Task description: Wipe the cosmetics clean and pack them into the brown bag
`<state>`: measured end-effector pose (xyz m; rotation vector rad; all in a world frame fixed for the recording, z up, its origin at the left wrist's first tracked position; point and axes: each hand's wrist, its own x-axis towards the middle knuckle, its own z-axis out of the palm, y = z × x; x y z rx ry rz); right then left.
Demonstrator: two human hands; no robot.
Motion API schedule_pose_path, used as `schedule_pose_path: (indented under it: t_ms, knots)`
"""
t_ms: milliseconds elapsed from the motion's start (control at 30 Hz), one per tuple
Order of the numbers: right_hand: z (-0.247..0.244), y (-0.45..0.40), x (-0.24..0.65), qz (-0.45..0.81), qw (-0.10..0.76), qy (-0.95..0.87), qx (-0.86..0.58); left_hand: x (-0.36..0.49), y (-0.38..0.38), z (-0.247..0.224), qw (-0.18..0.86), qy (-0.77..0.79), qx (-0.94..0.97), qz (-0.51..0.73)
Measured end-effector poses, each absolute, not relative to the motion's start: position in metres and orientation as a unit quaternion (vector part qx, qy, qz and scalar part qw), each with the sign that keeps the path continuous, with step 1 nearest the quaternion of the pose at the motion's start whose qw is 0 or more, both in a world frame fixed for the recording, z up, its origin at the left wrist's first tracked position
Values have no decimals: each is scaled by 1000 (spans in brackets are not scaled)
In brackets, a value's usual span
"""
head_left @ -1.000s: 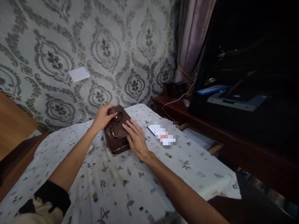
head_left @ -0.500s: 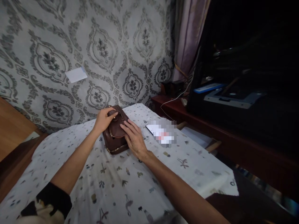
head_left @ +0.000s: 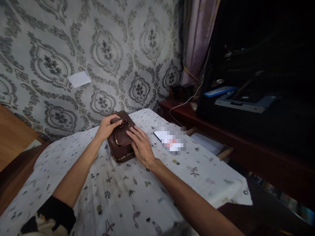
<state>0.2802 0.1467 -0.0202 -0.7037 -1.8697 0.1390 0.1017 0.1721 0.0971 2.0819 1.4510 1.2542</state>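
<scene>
A brown leather bag (head_left: 124,152) with gold zippers lies on the cloth-covered table in front of me. My left hand (head_left: 107,126) is at its upper left, thumb and fingers pinched on a small flap (head_left: 122,124) of the bag; the fingertips are partly hidden behind it. My right hand (head_left: 141,146) rests along the bag's right side, its fingers stretched over the front pocket. A phone (head_left: 161,137) with a lit, partly blurred screen lies to the right of my right hand.
The table wears a white patterned cloth (head_left: 128,203). Behind it is a patterned wall with a white card (head_left: 79,79). At the right stand a dark red cabinet (head_left: 179,108) with an open drawer (head_left: 209,144) and a large black screen (head_left: 258,65). A white cable (head_left: 183,104) hangs over the cabinet.
My left hand has drawn slightly to the left, and the small flap looks a little more raised. My right hand stays in place on the bag.
</scene>
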Motion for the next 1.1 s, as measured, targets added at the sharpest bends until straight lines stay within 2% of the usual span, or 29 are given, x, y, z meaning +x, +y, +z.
schedule_pose_path:
  t_ms: [167,433,567,1100]
  knots:
    - [-21,147,280,57,542,-783,-298,95,169,95,129,489,749,429]
    - [-24,148,279,44,557,-778,-286,69,151,93,-7,554,712,432]
    - [-23,147,280,49,565,-776,-278,63,148,90,-13,593,686,422]
    - [-25,150,282,28,561,-781,-273,76,140,85,30,579,665,470]
